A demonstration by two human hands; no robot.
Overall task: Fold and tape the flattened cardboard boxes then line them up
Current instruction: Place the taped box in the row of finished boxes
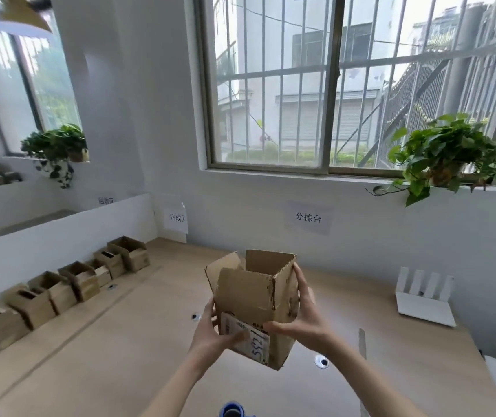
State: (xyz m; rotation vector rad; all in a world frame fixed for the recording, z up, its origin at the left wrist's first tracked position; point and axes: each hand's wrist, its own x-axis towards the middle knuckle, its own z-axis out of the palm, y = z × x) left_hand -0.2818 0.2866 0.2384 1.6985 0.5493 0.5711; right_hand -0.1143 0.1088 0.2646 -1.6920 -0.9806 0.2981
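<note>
A small brown cardboard box [249,296] is held up above the wooden table [120,341], its top flaps standing open and a white label with blue handwriting on its near face. My left hand [213,335] grips its lower left side with the thumb on the label. My right hand [303,314] holds its right side, fingers stretched up along the wall and thumb across the front. A row of several folded cardboard boxes [69,284] stands along the left partition.
A white router [425,299] sits at the table's right by the wall. Potted plants stand on the sills, one on the right [448,155] and one on the left [55,149]. Paper signs hang on the wall. A blue object [232,410] shows at the bottom edge.
</note>
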